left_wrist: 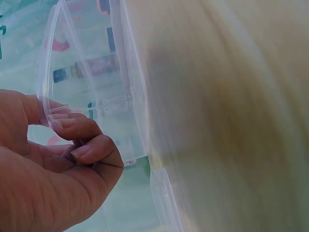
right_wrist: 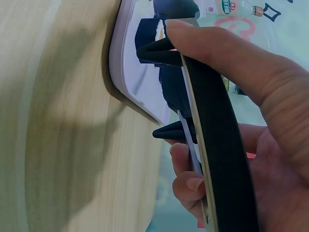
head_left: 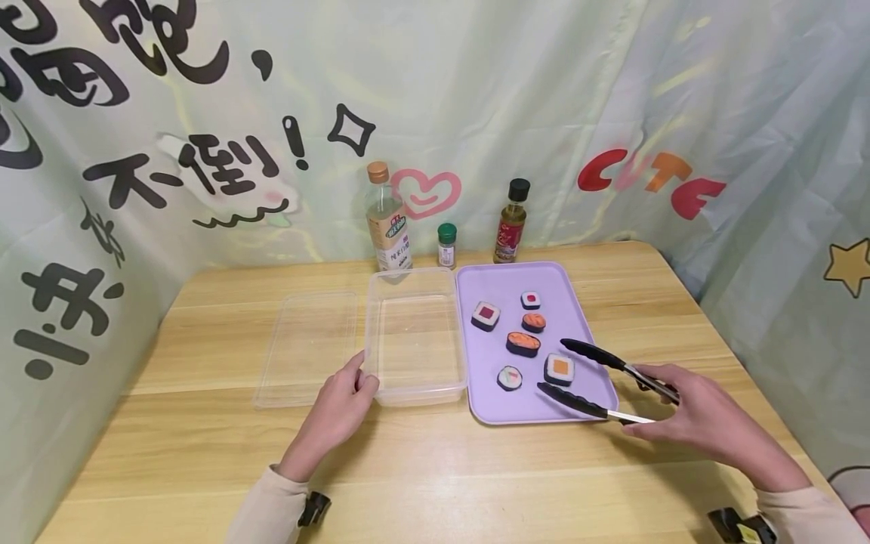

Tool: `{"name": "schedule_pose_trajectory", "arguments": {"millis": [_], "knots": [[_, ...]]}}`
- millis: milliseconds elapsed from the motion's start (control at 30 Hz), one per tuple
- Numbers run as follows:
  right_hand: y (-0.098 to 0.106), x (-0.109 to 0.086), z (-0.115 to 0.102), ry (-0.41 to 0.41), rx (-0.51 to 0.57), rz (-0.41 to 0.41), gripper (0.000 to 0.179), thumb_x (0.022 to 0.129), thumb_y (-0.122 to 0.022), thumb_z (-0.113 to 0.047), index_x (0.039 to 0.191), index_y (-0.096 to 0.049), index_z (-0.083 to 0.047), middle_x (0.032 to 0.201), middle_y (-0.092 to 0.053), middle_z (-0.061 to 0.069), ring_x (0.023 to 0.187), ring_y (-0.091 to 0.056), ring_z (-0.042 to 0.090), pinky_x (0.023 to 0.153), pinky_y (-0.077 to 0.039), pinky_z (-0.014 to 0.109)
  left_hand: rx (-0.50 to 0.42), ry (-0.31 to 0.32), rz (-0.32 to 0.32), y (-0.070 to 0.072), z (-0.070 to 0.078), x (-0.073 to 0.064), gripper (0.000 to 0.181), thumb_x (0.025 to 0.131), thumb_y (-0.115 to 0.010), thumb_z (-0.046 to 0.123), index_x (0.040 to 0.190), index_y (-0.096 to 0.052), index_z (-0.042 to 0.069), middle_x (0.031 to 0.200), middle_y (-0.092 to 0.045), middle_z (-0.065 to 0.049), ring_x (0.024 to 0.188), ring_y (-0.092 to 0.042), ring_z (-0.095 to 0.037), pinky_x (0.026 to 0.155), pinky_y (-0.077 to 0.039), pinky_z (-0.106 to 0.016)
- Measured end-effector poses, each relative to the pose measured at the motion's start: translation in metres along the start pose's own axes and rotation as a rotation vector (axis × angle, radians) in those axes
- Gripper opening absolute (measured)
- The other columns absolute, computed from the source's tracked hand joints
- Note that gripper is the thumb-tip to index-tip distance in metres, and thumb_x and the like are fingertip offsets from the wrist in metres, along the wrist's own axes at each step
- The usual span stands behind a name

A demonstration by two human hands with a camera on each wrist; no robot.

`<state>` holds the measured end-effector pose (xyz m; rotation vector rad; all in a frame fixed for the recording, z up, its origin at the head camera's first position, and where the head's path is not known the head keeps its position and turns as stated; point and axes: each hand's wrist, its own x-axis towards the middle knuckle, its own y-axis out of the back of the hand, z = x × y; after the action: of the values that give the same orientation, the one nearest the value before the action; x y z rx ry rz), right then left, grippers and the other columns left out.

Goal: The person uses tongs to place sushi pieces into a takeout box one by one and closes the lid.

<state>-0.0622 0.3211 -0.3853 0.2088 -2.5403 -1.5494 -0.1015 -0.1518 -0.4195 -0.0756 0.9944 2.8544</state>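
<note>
My left hand (head_left: 344,400) pinches the near-left rim of a clear plastic container (head_left: 414,391); in the left wrist view, thumb and fingers (left_wrist: 79,128) meet at that rim. My right hand (head_left: 700,412) holds black-tipped tongs (head_left: 591,355), spread apart. The tips hover around an orange-centred square sushi roll (head_left: 559,369) on a lilac tray (head_left: 537,412). Also on the tray lie a round roll (head_left: 509,378), two orange-topped sushi pieces, the larger one (head_left: 523,344) and the smaller one (head_left: 533,323), and two red-centred rolls, the larger (head_left: 485,316) and the smaller (head_left: 530,300).
A clear lid (head_left: 309,347) lies flat left of the container. Behind stand a tall orange-capped bottle (head_left: 390,230), a small green-capped shaker (head_left: 446,245) and a black-capped bottle (head_left: 510,227). A printed curtain (head_left: 476,91) closes off the wooden table's (head_left: 435,483) far side.
</note>
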Motion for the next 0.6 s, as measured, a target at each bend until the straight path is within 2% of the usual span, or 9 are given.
{"name": "schedule_pose_trajectory", "arguments": {"millis": [67, 233, 433, 600], "knots": [[0.0001, 0.001, -0.0008, 0.0, -0.006, -0.003, 0.09, 0.055, -0.098, -0.042, 0.126, -0.067, 0.003, 0.105, -0.07, 0.016, 0.088, -0.061, 0.029, 0.068, -0.05, 0.041, -0.003, 0.001, -0.002, -0.0001, 0.0, -0.0005, 0.059, 0.096, -0.045, 0.013, 0.151, -0.04, -0.007, 0.064, -0.039, 0.002, 0.054, -0.029, -0.011, 0.051, -0.028, -0.026], [0.0016, 0.003, -0.0027, -0.013, -0.007, -0.03, 0.086, 0.056, -0.098, -0.042, 0.124, -0.069, 0.002, 0.102, -0.069, 0.012, 0.085, -0.057, 0.026, 0.067, -0.047, 0.036, -0.004, -0.002, 0.002, -0.0002, 0.0, -0.0009, 0.057, 0.096, -0.045, 0.013, 0.15, -0.041, -0.007, 0.064, -0.038, 0.002, 0.054, -0.029, -0.011, 0.051, -0.028, -0.026], [0.0037, 0.0054, -0.003, -0.039, -0.006, -0.081, 0.083, 0.06, -0.097, -0.039, 0.126, -0.069, 0.003, 0.106, -0.069, 0.015, 0.087, -0.056, 0.026, 0.067, -0.046, 0.035, -0.001, -0.009, 0.01, -0.0003, 0.0001, -0.0006, 0.056, 0.096, -0.046, 0.012, 0.149, -0.044, -0.006, 0.064, -0.038, 0.002, 0.054, -0.029, -0.011, 0.051, -0.028, -0.026], [0.0033, 0.0062, -0.002, -0.034, -0.009, -0.084, 0.081, 0.06, -0.096, -0.037, 0.125, -0.069, 0.004, 0.106, -0.07, 0.016, 0.085, -0.056, 0.025, 0.066, -0.045, 0.034, -0.011, -0.005, 0.01, -0.0007, 0.0003, -0.0005, 0.058, 0.095, -0.046, 0.012, 0.15, -0.042, -0.007, 0.064, -0.038, 0.002, 0.054, -0.029, -0.011, 0.052, -0.028, -0.025]]}}
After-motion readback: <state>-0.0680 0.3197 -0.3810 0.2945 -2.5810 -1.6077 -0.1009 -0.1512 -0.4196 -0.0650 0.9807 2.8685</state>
